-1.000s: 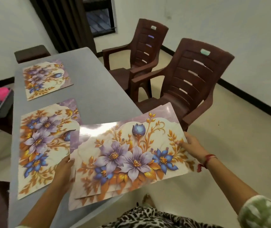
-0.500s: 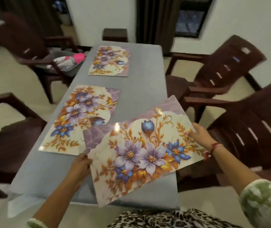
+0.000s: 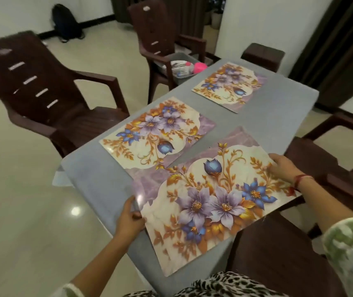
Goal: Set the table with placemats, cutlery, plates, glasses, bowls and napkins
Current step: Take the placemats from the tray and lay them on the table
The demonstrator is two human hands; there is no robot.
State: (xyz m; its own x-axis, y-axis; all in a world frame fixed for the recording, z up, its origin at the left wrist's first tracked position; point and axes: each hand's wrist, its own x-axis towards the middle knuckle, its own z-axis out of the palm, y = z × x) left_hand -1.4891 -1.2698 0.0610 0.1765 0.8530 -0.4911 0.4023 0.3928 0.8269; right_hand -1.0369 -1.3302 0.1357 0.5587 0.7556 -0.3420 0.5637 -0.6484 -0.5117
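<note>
A floral placemat (image 3: 209, 196) with purple and blue flowers is held over the near end of the grey table (image 3: 278, 116). My left hand (image 3: 129, 217) grips its left edge and my right hand (image 3: 284, 166) grips its right edge. It overhangs the table's near right side. Two matching placemats lie flat along the table's left side: one in the middle (image 3: 158, 131) and one at the far end (image 3: 229, 86). The held mat's far left corner is close to the middle mat.
Dark brown plastic chairs stand around the table: one at left (image 3: 36, 93), one far left (image 3: 160, 39), two at right (image 3: 331, 163). The far-left chair's seat carries a grey tray (image 3: 182, 58) holding a pink item and tableware. A dark stool (image 3: 263, 56) stands at the far end.
My view has swung to the left around the table's near end. The held placemat has come lower and nearer the table's near right side, still held in both hands.
</note>
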